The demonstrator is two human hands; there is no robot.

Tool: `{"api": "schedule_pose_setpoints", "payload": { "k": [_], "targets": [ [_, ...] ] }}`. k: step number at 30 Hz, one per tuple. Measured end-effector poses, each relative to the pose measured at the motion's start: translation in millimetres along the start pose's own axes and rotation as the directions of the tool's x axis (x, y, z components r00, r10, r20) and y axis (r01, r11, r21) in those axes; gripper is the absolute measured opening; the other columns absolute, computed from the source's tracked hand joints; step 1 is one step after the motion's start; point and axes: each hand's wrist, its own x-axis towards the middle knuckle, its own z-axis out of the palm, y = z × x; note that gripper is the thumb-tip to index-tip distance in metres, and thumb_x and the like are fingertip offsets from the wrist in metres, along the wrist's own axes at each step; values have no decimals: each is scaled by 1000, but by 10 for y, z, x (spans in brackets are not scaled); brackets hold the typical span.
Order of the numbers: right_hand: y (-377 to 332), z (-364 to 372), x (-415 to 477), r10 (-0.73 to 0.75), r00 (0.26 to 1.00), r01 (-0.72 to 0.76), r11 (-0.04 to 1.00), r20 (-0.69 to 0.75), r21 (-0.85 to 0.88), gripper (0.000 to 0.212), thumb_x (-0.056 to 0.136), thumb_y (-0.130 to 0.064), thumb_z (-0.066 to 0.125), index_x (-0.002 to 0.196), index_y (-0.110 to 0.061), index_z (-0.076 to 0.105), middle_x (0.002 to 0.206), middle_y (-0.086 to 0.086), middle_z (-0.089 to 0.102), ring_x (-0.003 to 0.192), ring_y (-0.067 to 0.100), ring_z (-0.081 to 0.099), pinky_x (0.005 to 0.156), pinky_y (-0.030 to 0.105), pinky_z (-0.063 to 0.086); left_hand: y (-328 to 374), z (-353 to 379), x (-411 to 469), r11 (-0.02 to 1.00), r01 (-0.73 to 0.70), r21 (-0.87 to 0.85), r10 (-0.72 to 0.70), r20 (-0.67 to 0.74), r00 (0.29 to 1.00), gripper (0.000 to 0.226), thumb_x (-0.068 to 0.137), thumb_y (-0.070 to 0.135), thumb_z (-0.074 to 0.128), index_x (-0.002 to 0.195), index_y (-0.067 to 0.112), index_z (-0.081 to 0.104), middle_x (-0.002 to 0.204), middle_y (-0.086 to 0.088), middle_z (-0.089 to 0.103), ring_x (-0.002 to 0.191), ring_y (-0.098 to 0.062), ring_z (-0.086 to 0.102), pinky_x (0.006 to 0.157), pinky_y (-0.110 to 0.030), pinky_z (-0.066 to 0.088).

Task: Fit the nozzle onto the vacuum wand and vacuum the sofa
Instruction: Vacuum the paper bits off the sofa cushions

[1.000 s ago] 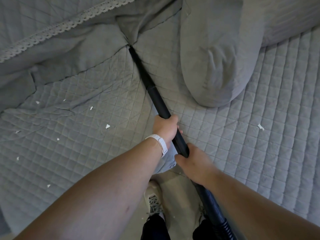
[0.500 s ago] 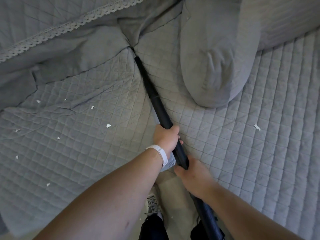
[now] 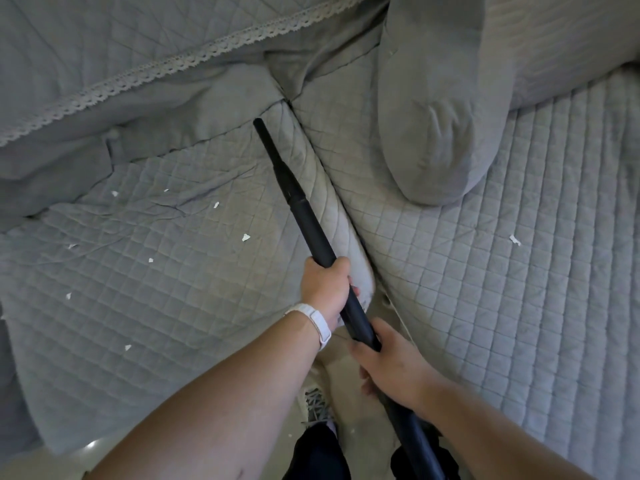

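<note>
Within left grip [image 3: 325,289], wand [image 3: 310,233], maybe touching sofa [image 3: 491,289]

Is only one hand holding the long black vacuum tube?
No, the left hand and the right hand both grip the vacuum wand.

nozzle [image 3: 277,161]: drawn back out of the seam [image 3: 332,190], tip now exposed
tip position: just left of the seam, over the left seat cushion [image 3: 156,289]
</note>
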Motion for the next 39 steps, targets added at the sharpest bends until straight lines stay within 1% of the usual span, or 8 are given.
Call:
{"api": "schedule_pose_setpoints", "payload": {
  "k": [6,10,13,19,25,30,36,39],
  "targets": [
    [-193,465,-184,-94,995,93,994,-24,-66,9,91,-29,59,95,-22,55,59,1,55,45,19,50,43,29,47,78,-598,-134,994,-98,-48,95,-56,994,11,91,12,54,99,11,46,61,-5,52,45,-19,54,49,-30,49],
    [-282,766,-236,-127,991,118,971,-31,-207,12,88,-35,61,93,-25,57,68,-1,61,50,13,54,54,34,53,92,-1009,-223,987,-139,-80,130,-110,985,10,90,14,55,97,11,48,59,-4,54,45,-17,56,52,-32,50],
    [-346,1000,-287,-137,990,138,950,22,-278,17,87,-38,61,93,-23,56,71,1,63,52,12,55,54,35,53,70,-1335,-295,976,-148,-157,124,-151,981,11,87,12,54,97,10,48,61,-4,53,44,-17,55,58,-38,53],
    [-466,1552,-400,-168,976,209,902,139,-378,22,86,-43,61,92,-23,55,72,-1,60,56,11,54,55,32,50,-36,-2062,-441,949,-189,-250,115,-282,953,8,89,11,53,95,10,48,65,-5,53,45,-18,55,51,-30,49],
    [-539,2048,-710,-206,950,288,867,233,-406,21,89,-39,61,91,-19,54,70,-1,57,55,12,53,51,27,47,-147,-2679,-779,923,-229,-310,105,-369,923,7,89,12,53,95,10,49,66,-6,52,42,-17,53,51,-30,49],
    [-509,2376,-1031,-211,934,328,824,288,-462,21,89,-39,61,90,-19,54,71,0,56,54,11,53,46,23,44,-299,-3074,-1115,891,-253,-376,88,-403,911,7,90,11,52,85,11,48,63,-6,49,42,-19,52,57,-34,49],
    [-358,2721,-1200,-157,937,310,781,311,-542,24,86,-44,60,97,-22,56,81,7,66,60,19,62,60,34,57,-600,-3428,-1275,877,-227,-424,30,-422,906,6,90,11,52,88,11,47,61,-6,48,44,-21,50,54,-33,49],
    [-267,2891,-1246,-124,940,289,783,318,-550,22,90,-41,59,97,-21,54,78,6,62,54,18,59,46,27,50,-764,-3581,-1281,868,-219,-445,15,-417,909,7,90,9,52,89,11,46,60,-5,46,43,-20,48,52,-32,49]
  ]
}}
